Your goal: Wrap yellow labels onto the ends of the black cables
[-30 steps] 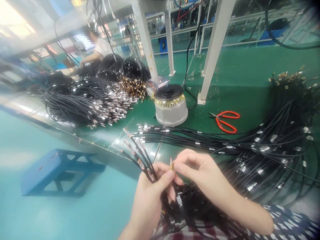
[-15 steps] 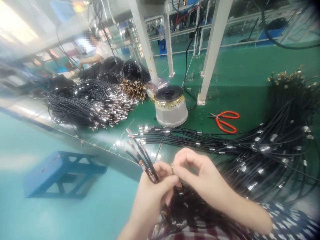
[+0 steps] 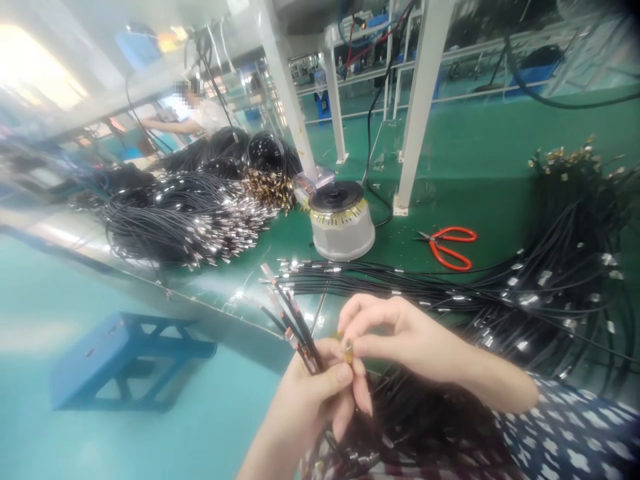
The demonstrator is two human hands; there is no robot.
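Note:
My left hand (image 3: 320, 387) is closed around several black cables (image 3: 296, 321), whose stripped, coppery and silvery ends stick up past the thumb. Between its thumb and fingertips shows a small yellowish-metal cable end (image 3: 349, 350). My right hand (image 3: 390, 330) meets it there, thumb and fingers pinched at that end; a bit of yellow shows by the fingertips, too small to name. More black cables (image 3: 425, 407) lie in my lap below both hands, their lengths partly hidden by my right forearm.
Beyond my hands stands a round white device with a black top (image 3: 343, 230). Red-handled pliers (image 3: 450, 248) lie right of it. Cable bundles (image 3: 185, 213) fill the left of the green bench, others (image 3: 560, 220) the right. A blue stool (image 3: 100, 360) stands on the floor; a person (image 3: 205, 113) sits farther back.
The view has shifted slightly. My right fingers have changed their pinch, and the yellowish cable end now shows more clearly between the hands. My left hand keeps its cables.

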